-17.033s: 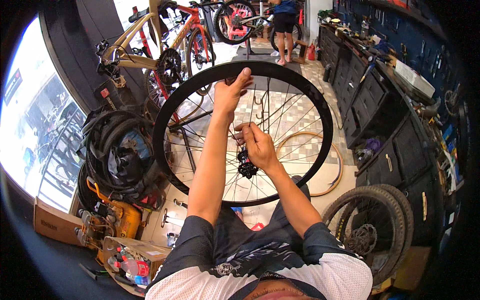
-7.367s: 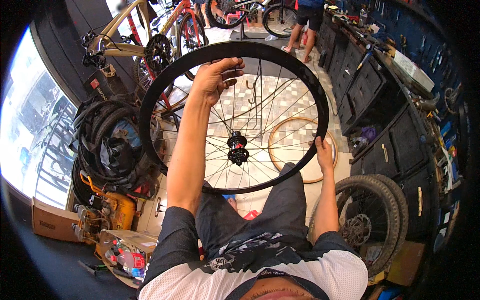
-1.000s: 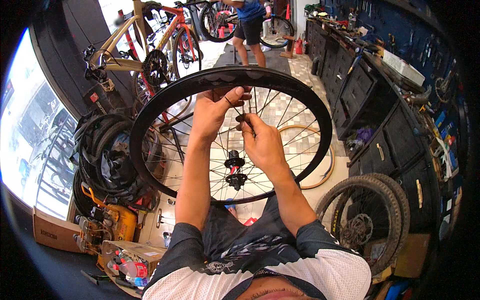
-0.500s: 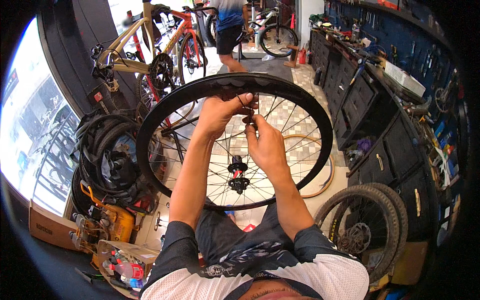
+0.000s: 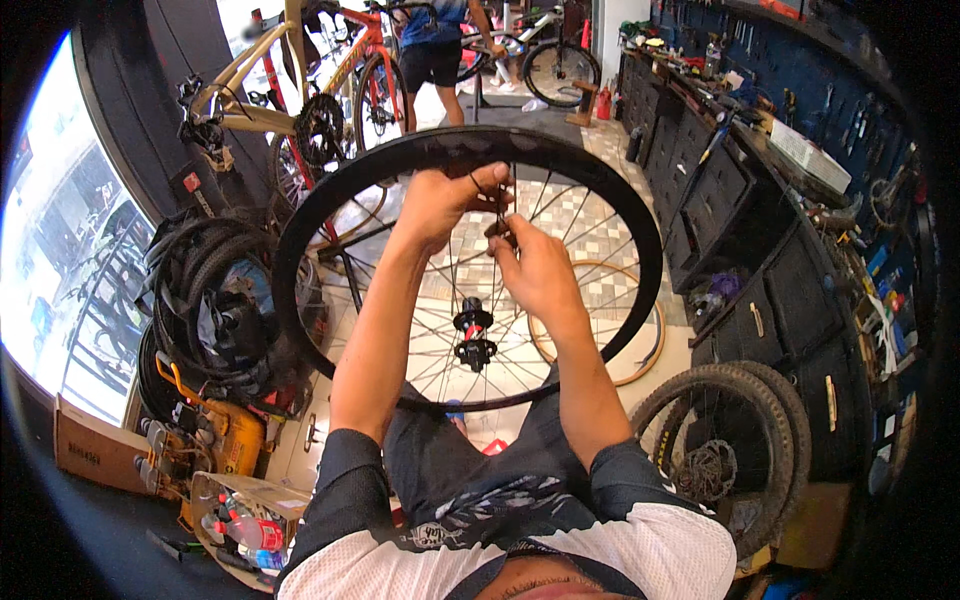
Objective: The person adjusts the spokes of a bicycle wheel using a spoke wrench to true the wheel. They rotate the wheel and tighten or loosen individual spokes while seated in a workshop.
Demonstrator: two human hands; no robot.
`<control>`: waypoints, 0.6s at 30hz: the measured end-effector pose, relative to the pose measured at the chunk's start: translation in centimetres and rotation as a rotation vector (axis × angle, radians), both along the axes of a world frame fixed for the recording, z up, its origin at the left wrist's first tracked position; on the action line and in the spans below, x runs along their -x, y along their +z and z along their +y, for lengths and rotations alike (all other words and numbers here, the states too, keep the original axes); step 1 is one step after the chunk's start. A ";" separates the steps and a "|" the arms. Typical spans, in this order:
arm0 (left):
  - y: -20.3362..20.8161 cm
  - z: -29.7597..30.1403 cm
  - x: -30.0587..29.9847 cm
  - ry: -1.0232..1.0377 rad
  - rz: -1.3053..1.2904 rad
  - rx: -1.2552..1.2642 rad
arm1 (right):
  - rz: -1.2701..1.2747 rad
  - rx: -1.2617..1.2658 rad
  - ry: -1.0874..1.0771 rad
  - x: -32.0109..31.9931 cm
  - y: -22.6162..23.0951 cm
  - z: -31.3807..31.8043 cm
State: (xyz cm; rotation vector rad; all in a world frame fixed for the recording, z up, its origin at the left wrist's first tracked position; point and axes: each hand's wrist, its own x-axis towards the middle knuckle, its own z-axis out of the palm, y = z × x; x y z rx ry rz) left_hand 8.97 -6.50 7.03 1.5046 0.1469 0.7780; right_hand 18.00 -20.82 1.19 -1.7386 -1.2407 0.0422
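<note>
A black bicycle wheel [image 5: 632, 190] with a deep rim and thin dark spokes is tilted in front of me, its lower rim across my thighs. Its black hub [image 5: 474, 330] has a red band. Just under the far rim, my left hand [image 5: 440, 205] is closed, thumb and fingers pinching around a spoke. A thin dark strand crosses by its thumb. Slightly nearer and to the right, my right hand [image 5: 540, 268] pinches at the same spoke, fingertips close to the left ones. Any small part between the fingertips is too hidden to make out.
Bicycles [image 5: 330, 110] stand at the far left, near a person [image 5: 432, 60]. Piled tyres [image 5: 215, 290], a yellow machine [image 5: 225, 440] and a box of bottles [image 5: 250, 530] lie left. At right are two wheels [image 5: 725, 450] and a dark workbench [image 5: 740, 190] with tools.
The wheel and both hands have shifted slightly upward in view, with the hub a little higher. My hands keep their pinch near the far rim. The person at the back has changed stance.
</note>
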 end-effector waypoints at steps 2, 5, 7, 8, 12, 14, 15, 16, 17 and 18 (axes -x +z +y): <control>-0.4 0.6 -0.2 -0.002 -0.026 0.015 | -0.061 0.010 0.001 -0.3 0.1 0.4; -0.4 0.8 -0.2 0.002 0.006 0.032 | -0.079 0.082 -0.009 -0.5 1.6 0.2; -0.5 0.4 -0.1 -0.002 0.007 0.032 | -0.105 0.108 -0.019 -0.6 1.6 0.2; -0.4 0.5 -0.2 -0.009 -0.003 0.024 | -0.114 0.105 -0.027 -0.7 1.5 0.3; -0.6 0.9 -0.6 -0.011 -0.014 0.008 | -0.119 0.055 -0.019 -0.8 1.0 0.7; -0.7 1.0 -0.5 -0.002 -0.014 0.001 | -0.104 0.029 -0.009 -0.6 0.9 0.9; -0.9 1.3 -0.5 -0.001 -0.021 -0.003 | -0.095 0.026 -0.011 -0.4 0.9 1.1; -1.0 1.4 -0.5 0.001 -0.029 -0.008 | -0.086 0.022 -0.013 -0.3 0.9 1.3; -1.0 1.5 -0.7 0.001 -0.041 -0.011 | -0.097 0.016 -0.024 -0.3 0.8 1.5; -1.0 1.5 -0.8 0.001 -0.052 -0.014 | -0.108 0.009 -0.034 -0.4 0.5 1.7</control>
